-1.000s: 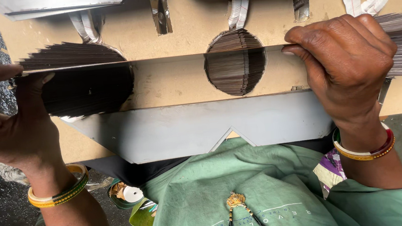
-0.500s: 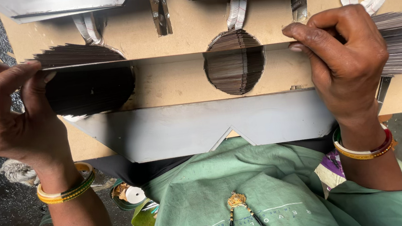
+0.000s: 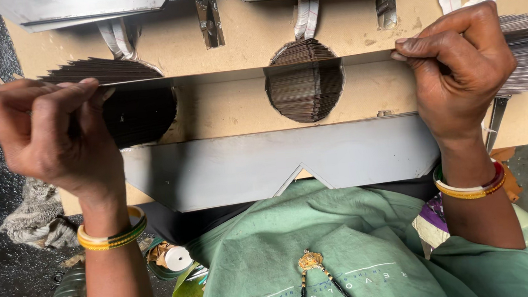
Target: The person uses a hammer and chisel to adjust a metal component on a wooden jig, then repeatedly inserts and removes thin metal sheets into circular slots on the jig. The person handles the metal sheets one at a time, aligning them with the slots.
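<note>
Left hand (image 3: pixel 49 133) and right hand (image 3: pixel 456 65) pinched on thin steel strip (image 3: pixel 250 72) over wooden board (image 3: pixel 253 33); sharp edge likely to cut if slipping.

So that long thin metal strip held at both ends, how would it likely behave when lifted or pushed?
The metal strip spans straight between the left hand and right hand without visible sag, so it is probably fairly stiff along its length. It shows edge-on as a very thin sheet, so it is likely light and may flex or twist. Its bare edges could be sharp, and the smooth surface possibly slippery.
</note>
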Demonstrator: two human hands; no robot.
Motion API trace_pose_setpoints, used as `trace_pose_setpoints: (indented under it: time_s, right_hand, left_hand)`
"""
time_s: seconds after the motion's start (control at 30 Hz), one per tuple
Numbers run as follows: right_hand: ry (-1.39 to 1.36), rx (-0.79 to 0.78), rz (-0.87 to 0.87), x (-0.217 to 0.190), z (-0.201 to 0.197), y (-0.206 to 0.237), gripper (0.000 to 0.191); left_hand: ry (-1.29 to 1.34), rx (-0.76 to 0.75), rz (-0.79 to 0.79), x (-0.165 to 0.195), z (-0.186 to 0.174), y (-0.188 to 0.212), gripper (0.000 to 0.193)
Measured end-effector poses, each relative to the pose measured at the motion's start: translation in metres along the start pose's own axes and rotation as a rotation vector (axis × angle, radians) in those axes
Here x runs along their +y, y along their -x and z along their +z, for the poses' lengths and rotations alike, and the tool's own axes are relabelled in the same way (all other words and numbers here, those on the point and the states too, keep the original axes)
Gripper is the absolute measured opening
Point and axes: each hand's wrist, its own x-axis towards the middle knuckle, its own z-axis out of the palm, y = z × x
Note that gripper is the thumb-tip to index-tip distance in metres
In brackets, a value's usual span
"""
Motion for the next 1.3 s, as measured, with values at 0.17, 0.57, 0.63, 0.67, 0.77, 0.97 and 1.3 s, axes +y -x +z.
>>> trace_pose_setpoints:
  time_s: [0.17, 0.57, 0.63, 0.67, 0.77, 0.97, 1.3]
  right_hand:
    - [-0.027, 0.021, 0.036, 0.011, 0.002, 0.008, 0.01]
    - [-0.012, 0.142, 0.032, 0.028, 0.013, 0.026, 0.012]
    - [0.008, 0.165, 0.027, 0.029, 0.013, 0.029, 0.012]
    - [0.025, 0.173, 0.014, 0.029, 0.013, 0.03, 0.012]
    - [0.165, 0.193, -0.115, 0.028, 0.016, 0.03, 0.013]
    - [0.369, 0.204, -0.287, 0.025, 0.021, 0.024, 0.014]
    - [0.09, -0.435, 0.122, -0.064, 0.015, 0.066, 0.056]
  left_hand:
    - [0.022, -0.019, -0.067, 0.017, 0.006, 0.004, 0.011]
    - [-0.06, 0.011, 0.05, 0.028, 0.014, 0.0, 0.012]
    - [-0.083, -0.001, 0.056, 0.028, 0.013, 0.002, 0.013]
    - [-0.099, -0.005, 0.06, 0.028, 0.012, 0.003, 0.011]
    - [-0.159, -0.001, 0.1, 0.026, 0.014, 0.007, 0.008]
    - [-0.218, 0.032, 0.198, 0.016, 0.022, 0.011, 0.009]
    - [0.121, -0.618, 0.079, 0.135, 0.02, 0.044, 0.08]
